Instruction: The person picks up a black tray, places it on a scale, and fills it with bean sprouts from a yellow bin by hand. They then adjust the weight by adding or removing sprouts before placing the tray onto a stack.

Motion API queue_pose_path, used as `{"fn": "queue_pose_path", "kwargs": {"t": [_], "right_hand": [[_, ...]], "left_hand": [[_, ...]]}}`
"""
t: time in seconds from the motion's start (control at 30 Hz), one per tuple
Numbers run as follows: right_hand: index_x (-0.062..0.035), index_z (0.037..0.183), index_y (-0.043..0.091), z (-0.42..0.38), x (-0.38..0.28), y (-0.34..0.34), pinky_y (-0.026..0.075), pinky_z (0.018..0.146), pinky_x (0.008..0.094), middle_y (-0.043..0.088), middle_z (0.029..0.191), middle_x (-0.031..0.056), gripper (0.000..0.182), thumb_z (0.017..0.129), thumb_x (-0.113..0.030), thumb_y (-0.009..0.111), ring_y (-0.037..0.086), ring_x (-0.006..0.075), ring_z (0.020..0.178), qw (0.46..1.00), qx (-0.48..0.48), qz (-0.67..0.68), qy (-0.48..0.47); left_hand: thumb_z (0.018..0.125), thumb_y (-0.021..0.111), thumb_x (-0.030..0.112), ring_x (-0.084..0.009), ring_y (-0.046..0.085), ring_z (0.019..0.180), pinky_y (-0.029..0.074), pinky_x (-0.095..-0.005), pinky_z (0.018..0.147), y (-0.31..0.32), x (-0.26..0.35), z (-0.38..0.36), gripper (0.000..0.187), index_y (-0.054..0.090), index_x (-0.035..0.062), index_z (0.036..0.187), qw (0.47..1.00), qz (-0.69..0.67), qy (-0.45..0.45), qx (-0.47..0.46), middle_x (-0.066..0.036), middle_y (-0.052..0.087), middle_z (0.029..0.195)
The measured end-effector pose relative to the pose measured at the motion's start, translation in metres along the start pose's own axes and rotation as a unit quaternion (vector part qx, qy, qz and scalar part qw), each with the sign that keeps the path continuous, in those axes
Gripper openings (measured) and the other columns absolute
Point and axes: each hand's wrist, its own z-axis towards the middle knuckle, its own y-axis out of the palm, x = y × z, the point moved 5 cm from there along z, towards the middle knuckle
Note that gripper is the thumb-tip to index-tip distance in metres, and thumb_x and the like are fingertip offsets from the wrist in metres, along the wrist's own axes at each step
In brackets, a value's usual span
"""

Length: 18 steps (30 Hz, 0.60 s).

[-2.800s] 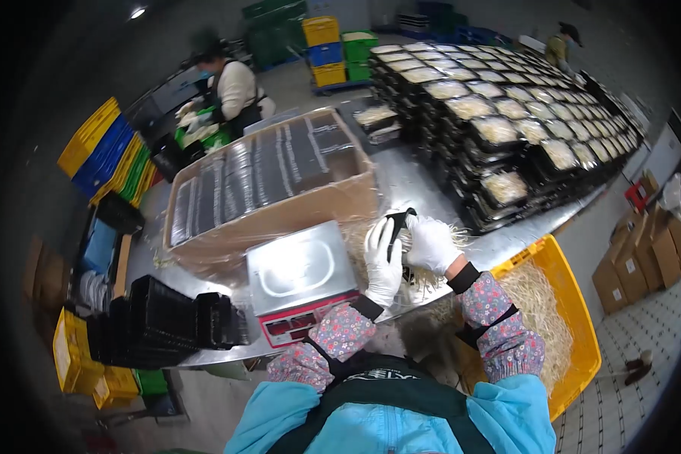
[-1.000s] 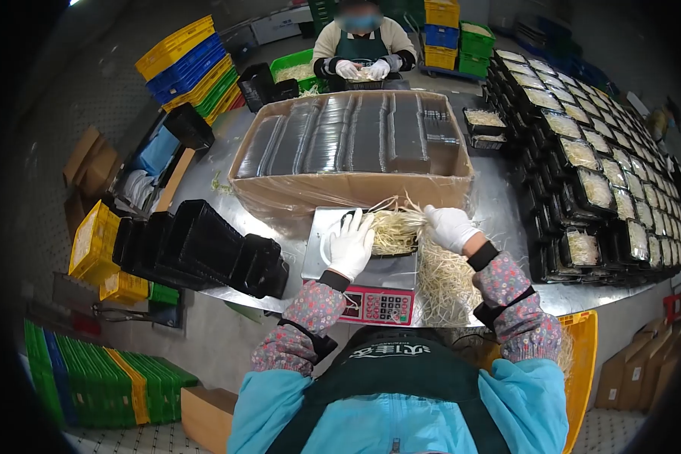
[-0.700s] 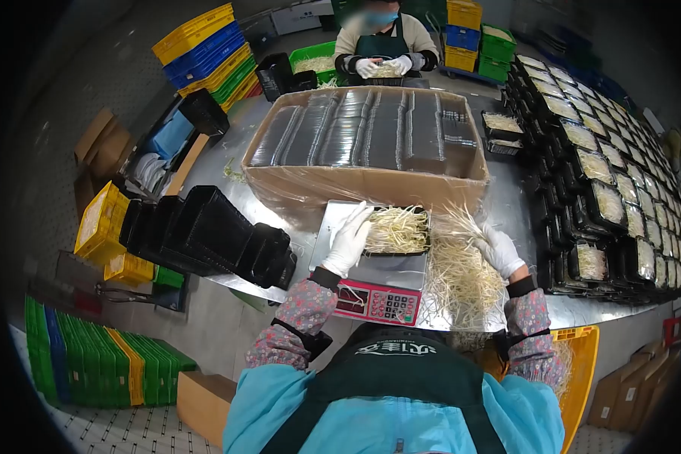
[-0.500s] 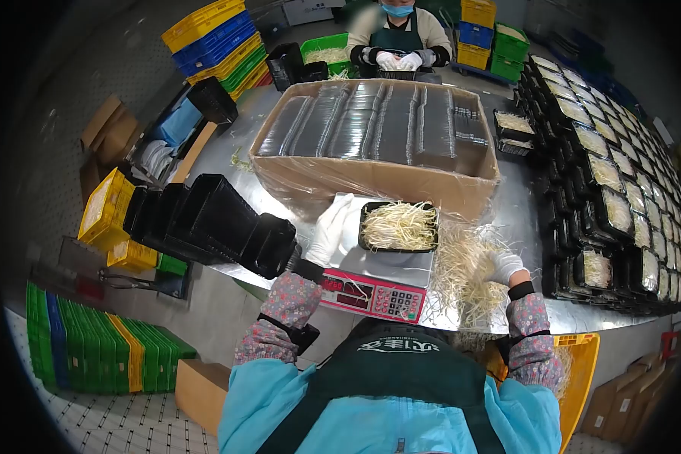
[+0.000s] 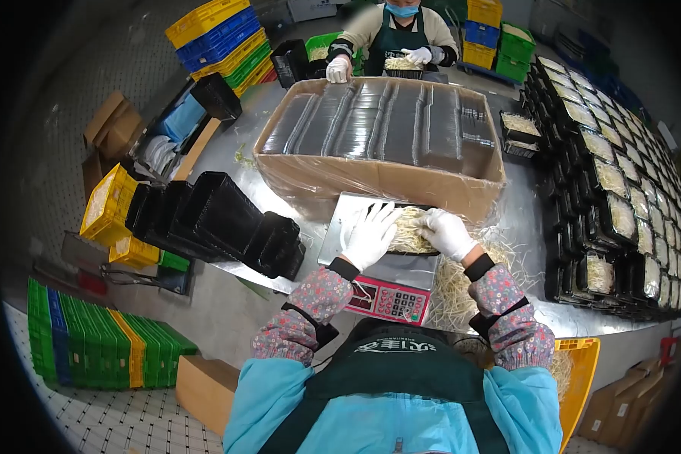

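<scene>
The black tray (image 5: 412, 253) of bean sprouts (image 5: 408, 233) sits on the digital scale (image 5: 397, 268). The left hand (image 5: 374, 236) is spread at its left side; the right hand (image 5: 446, 234) curls over its right, grip unclear. Light pressure should spare the stems.

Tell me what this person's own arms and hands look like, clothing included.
The left hand and right hand wear plain white gloves. Greyish floral oversleeves with small pinkish blossoms cover the forearms, ending in black cuffs; a black band crosses each. Above them show bright blue jacket sleeves.
</scene>
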Motion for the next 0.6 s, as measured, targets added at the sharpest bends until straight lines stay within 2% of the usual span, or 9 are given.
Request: {"fn": "queue_pose_path", "kwargs": {"t": [0.13, 0.27, 0.33, 0.4, 0.43, 0.5, 0.53, 0.57, 0.6], "right_hand": [[-0.0086, 0.1, 0.075, -0.007, 0.007, -0.032, 0.054, 0.077, 0.0377, 0.069, 0.088, 0.0134, 0.017, 0.084, -0.014, 0.072, 0.068, 0.0312, 0.084, 0.995, 0.002, 0.053, 0.084], [-0.0045, 0.107, 0.075, -0.032, 0.025, -0.083, 0.054, 0.074, 0.0308, 0.069, 0.09, 0.0126, 0.021, 0.087, -0.005, 0.07, 0.068, 0.0214, 0.08, 0.979, 0.02, 0.126, 0.157], [-0.0019, 0.106, 0.075, -0.054, 0.043, -0.103, 0.053, 0.071, 0.0257, 0.07, 0.092, 0.0067, 0.019, 0.087, -0.002, 0.072, 0.066, 0.0125, 0.081, 0.952, 0.038, 0.187, 0.239], [-0.0027, 0.105, 0.075, -0.087, 0.074, -0.107, 0.052, 0.071, 0.0225, 0.071, 0.096, 0.0053, 0.018, 0.087, -0.001, 0.072, 0.065, 0.0093, 0.082, 0.912, 0.085, 0.269, 0.298], [-0.0027, 0.105, 0.075, -0.105, 0.092, -0.106, 0.052, 0.071, 0.0225, 0.071, 0.096, 0.0053, 0.018, 0.087, -0.001, 0.072, 0.065, 0.0093, 0.082, 0.912, 0.083, 0.27, 0.299], [-0.0011, 0.115, 0.07, -0.14, 0.129, -0.087, 0.054, 0.081, 0.0276, 0.07, 0.113, 0.0134, 0.035, 0.083, -0.011, 0.078, 0.069, 0.0182, 0.095, 0.876, -0.002, 0.271, 0.398], [-0.0011, 0.115, 0.07, -0.135, 0.116, -0.09, 0.054, 0.081, 0.0276, 0.07, 0.113, 0.0134, 0.035, 0.083, -0.011, 0.078, 0.069, 0.0182, 0.095, 0.875, -0.008, 0.275, 0.398], [-0.002, 0.123, 0.065, -0.13, 0.098, -0.094, 0.054, 0.086, 0.0322, 0.068, 0.117, 0.0161, 0.05, 0.078, -0.016, 0.082, 0.067, 0.0243, 0.102, 0.926, -0.139, 0.067, 0.344], [-0.0029, 0.13, 0.06, -0.126, 0.084, -0.09, 0.054, 0.091, 0.0367, 0.067, 0.12, 0.0189, 0.065, 0.074, -0.021, 0.086, 0.066, 0.0304, 0.11, 0.918, -0.26, -0.145, 0.264]], "left_hand": [[0.098, 0.051, 0.028, -0.0346, 0.042, 0.137, 0.034, -0.0462, 0.111, -0.008, 0.004, 0.004, 0.043, 0.055, 0.0154, 0.139, 0.999, -0.032, -0.005, -0.014, -0.014, 0.052, 0.143], [0.099, 0.052, 0.019, -0.0346, 0.042, 0.138, 0.03, -0.045, 0.116, -0.032, -0.005, 0.001, 0.04, 0.055, 0.0122, 0.139, 0.99, -0.131, -0.056, 0.003, -0.016, 0.05, 0.144], [0.101, 0.052, 0.01, -0.0302, 0.041, 0.14, 0.027, -0.0398, 0.118, -0.049, -0.03, -0.001, 0.04, 0.052, 0.0067, 0.141, 0.982, -0.175, -0.072, 0.013, -0.018, 0.049, 0.146], [0.101, 0.052, 0.012, -0.0289, 0.043, 0.139, 0.03, -0.0368, 0.117, -0.067, -0.05, -0.011, 0.043, 0.048, -0.0002, 0.142, 0.906, -0.374, -0.178, 0.089, -0.019, 0.049, 0.146], [0.102, 0.051, 0.014, -0.029, 0.044, 0.138, 0.031, -0.0363, 0.116, -0.078, -0.059, -0.014, 0.044, 0.046, -0.0024, 0.142, 0.928, -0.315, -0.181, 0.088, -0.019, 0.05, 0.145], [0.102, 0.052, 0.016, -0.0293, 0.045, 0.137, 0.033, -0.0367, 0.115, -0.087, -0.091, -0.021, 0.046, 0.045, -0.0036, 0.143, 0.964, -0.188, -0.163, 0.096, -0.021, 0.051, 0.144], [0.1, 0.055, 0.021, -0.0358, 0.047, 0.135, 0.036, -0.0404, 0.114, -0.094, -0.097, -0.019, 0.05, 0.046, -0.0046, 0.142, 0.965, -0.178, -0.161, 0.104, -0.024, 0.051, 0.142], [0.1, 0.055, 0.024, -0.0363, 0.046, 0.136, 0.035, -0.0409, 0.114, -0.096, -0.099, -0.017, 0.052, 0.045, -0.0045, 0.142, 0.968, -0.164, -0.162, 0.098, -0.025, 0.05, 0.143], [0.099, 0.056, 0.026, -0.0367, 0.044, 0.137, 0.033, -0.0414, 0.115, -0.101, -0.093, -0.01, 0.054, 0.045, -0.0045, 0.143, 0.971, -0.15, -0.165, 0.091, -0.025, 0.049, 0.144]]}}
